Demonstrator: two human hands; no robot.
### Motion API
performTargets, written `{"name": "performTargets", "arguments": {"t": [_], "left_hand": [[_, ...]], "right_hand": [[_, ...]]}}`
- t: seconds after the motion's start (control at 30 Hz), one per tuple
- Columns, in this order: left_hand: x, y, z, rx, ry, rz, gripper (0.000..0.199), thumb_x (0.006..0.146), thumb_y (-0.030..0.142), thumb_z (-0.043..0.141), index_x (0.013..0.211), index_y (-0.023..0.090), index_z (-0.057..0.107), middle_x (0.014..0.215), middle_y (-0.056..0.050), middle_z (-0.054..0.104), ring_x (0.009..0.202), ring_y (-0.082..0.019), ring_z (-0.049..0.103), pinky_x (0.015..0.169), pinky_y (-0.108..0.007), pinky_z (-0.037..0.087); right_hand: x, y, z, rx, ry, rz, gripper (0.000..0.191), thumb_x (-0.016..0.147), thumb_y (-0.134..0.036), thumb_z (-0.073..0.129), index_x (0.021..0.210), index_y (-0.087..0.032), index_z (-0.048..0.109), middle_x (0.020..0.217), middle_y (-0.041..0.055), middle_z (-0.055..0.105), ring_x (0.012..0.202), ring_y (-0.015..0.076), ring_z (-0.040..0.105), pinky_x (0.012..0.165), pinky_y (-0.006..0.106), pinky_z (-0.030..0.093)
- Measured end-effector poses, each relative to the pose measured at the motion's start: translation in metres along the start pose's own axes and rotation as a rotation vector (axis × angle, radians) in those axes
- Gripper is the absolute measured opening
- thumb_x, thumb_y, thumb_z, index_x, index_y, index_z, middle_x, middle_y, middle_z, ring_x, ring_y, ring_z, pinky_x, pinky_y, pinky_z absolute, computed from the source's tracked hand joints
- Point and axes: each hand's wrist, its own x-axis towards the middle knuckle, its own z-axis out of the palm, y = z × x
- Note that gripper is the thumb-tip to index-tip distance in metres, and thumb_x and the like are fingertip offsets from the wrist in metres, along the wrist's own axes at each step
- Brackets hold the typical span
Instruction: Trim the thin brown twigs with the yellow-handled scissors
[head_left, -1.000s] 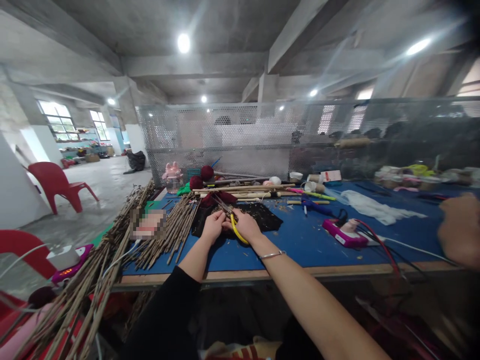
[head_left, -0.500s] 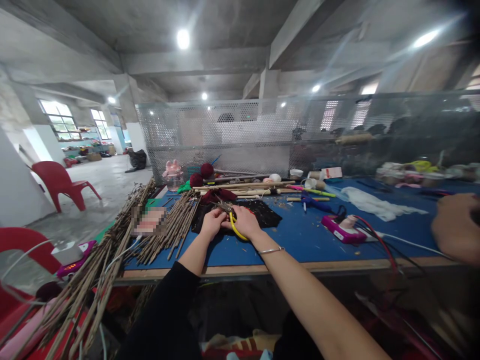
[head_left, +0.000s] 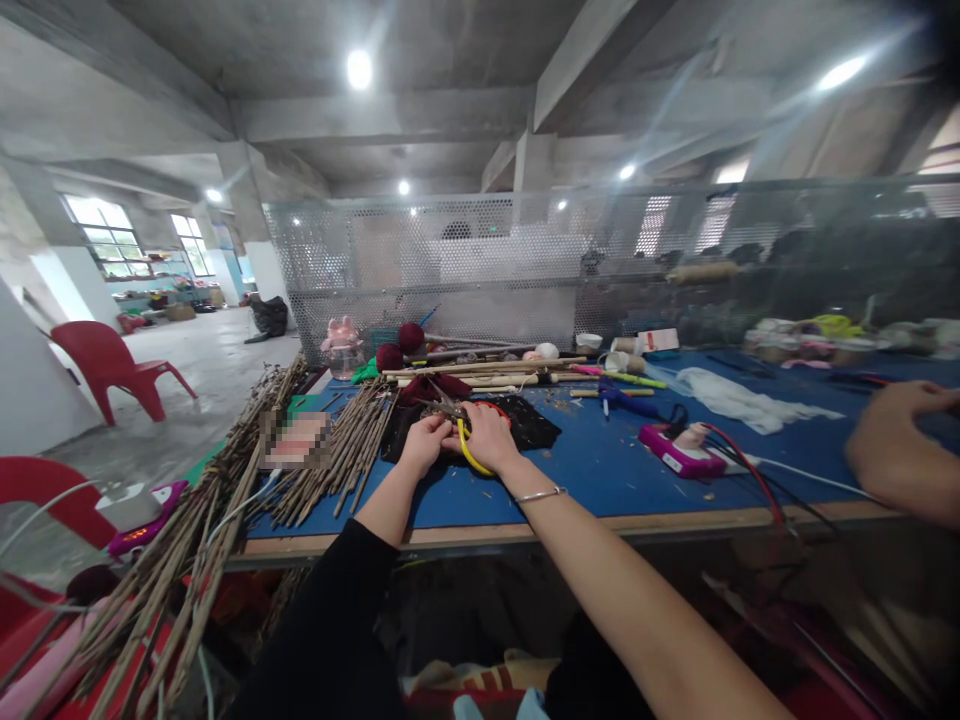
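Note:
Yellow-handled scissors (head_left: 469, 452) are in my right hand (head_left: 487, 438), its fingers wrapped round the handle and the blades pointing up and left. Close beside it, my left hand (head_left: 426, 442) is closed in a pinch near the blades; what it pinches is too small to make out. Both hands are over a black cloth (head_left: 536, 425) on the blue table. Dark red material (head_left: 442, 386) lies just behind the fingers. To the left of my hands is a spread of thin brown sticks (head_left: 352, 450).
A long twig bundle (head_left: 202, 540) crosses the left table edge (head_left: 300, 548). Behind lie bamboo sticks (head_left: 495, 380) and dark red yarn balls (head_left: 411, 337). To the right are a purple power strip (head_left: 679, 455), cables, a white cloth (head_left: 739, 398) and another person's hand (head_left: 904, 440).
The view has shifted slightly. The other person's hand at the right has moved a little left and its fingers show more. My hands stay together at the scissors.

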Motion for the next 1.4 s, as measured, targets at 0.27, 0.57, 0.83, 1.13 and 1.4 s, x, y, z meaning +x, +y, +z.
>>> {"name": "performTargets", "arguments": {"t": [0.27, 0.57, 0.83, 1.13, 1.4], "left_hand": [[0.0017, -0.0022, -0.0019, 0.008, -0.001, -0.027, 0.023, 0.066, 0.030, 0.068, 0.076, 0.011, 0.064, 0.062, -0.001, 0.064, 0.045, -0.006, 0.050, 0.044, -0.016, 0.038], [0.0023, -0.0009, -0.0020, 0.011, 0.057, -0.047, 0.033, 0.069, 0.025, 0.066, 0.099, 0.012, 0.066, 0.072, -0.004, 0.067, 0.050, -0.006, 0.053, 0.046, -0.016, 0.040], [0.0037, -0.0011, -0.0035, 0.067, 0.149, -0.024, 0.042, 0.064, 0.026, 0.070, 0.102, 0.010, 0.066, 0.071, -0.004, 0.066, 0.046, -0.005, 0.048, 0.042, -0.016, 0.038], [0.0016, 0.0036, -0.0034, 0.124, 0.194, 0.050, 0.032, 0.059, 0.023, 0.072, 0.088, 0.011, 0.071, 0.067, -0.002, 0.067, 0.055, -0.008, 0.053, 0.050, -0.017, 0.041], [-0.0003, 0.0046, -0.0007, 0.130, 0.175, -0.007, 0.040, 0.062, 0.028, 0.071, 0.099, 0.012, 0.068, 0.070, -0.003, 0.068, 0.050, -0.008, 0.051, 0.044, -0.017, 0.038]], "right_hand": [[-0.0023, 0.0006, -0.0045, 0.100, -0.059, -0.014, 0.055, 0.074, -0.064, 0.051, 0.111, -0.023, 0.048, 0.100, 0.0082, 0.061, 0.095, 0.0217, 0.057, 0.076, 0.027, 0.040], [-0.0033, -0.0026, -0.0071, 0.045, -0.121, 0.059, 0.058, 0.074, -0.069, 0.044, 0.110, -0.024, 0.052, 0.090, 0.0098, 0.067, 0.082, 0.0250, 0.063, 0.065, 0.027, 0.040], [-0.0018, -0.0001, -0.0040, 0.063, -0.133, 0.077, 0.059, 0.075, -0.070, 0.042, 0.111, -0.025, 0.053, 0.089, 0.0102, 0.068, 0.082, 0.0253, 0.064, 0.066, 0.028, 0.040], [-0.0030, -0.0033, -0.0067, -0.007, -0.109, 0.035, 0.061, 0.073, -0.065, 0.050, 0.116, -0.022, 0.047, 0.106, 0.0102, 0.061, 0.100, 0.0237, 0.056, 0.081, 0.030, 0.040], [-0.0030, 0.0014, -0.0026, 0.083, -0.061, 0.007, 0.055, 0.077, -0.065, 0.045, 0.115, -0.024, 0.046, 0.105, 0.0084, 0.060, 0.100, 0.0228, 0.056, 0.079, 0.029, 0.040]]}}
